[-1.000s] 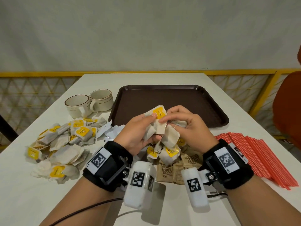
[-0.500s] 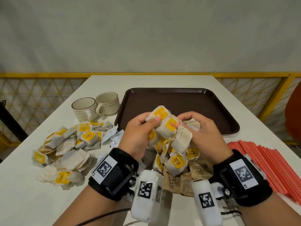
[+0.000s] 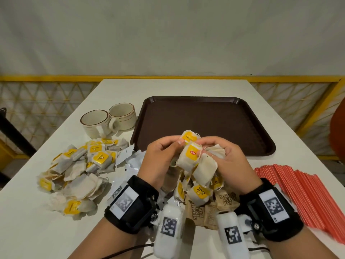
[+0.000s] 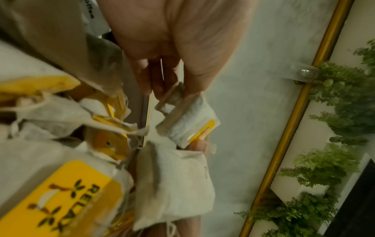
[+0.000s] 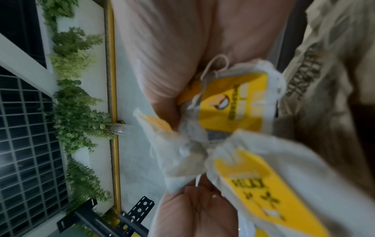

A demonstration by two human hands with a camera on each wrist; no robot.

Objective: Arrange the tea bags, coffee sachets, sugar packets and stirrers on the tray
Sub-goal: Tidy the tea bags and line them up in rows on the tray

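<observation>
Both hands are sitting a little higher and closer to the tray's near edge than a moment ago, and the bunch of tea bags (image 3: 196, 159) between them is hanging lower and looser. It is dangling above the near middle of the table (image 3: 28, 230), over the brown sugar packets (image 3: 226, 200), while the tray (image 3: 205, 118) is lying bare behind it.

These bags look light, soft and limp — paper pouches with thin strings that seem to be snagging on each other, so a hard pull would likely tear one. Taking hold at the yellow tags or the folded tops is probably safest, teasing one free at a time.

The left hand (image 3: 160, 161) is raised with the wrist bent, thumb and forefinger pinching the top bag by its tag. The right hand (image 3: 226, 161) is mirroring it, fingers curled round the bags and strings on its side.

More tea bags (image 3: 74, 169) are lying heaped by the table's left edge near two cups (image 3: 108, 120), and the red stirrers (image 3: 306, 193) are lying along the right edge.
</observation>
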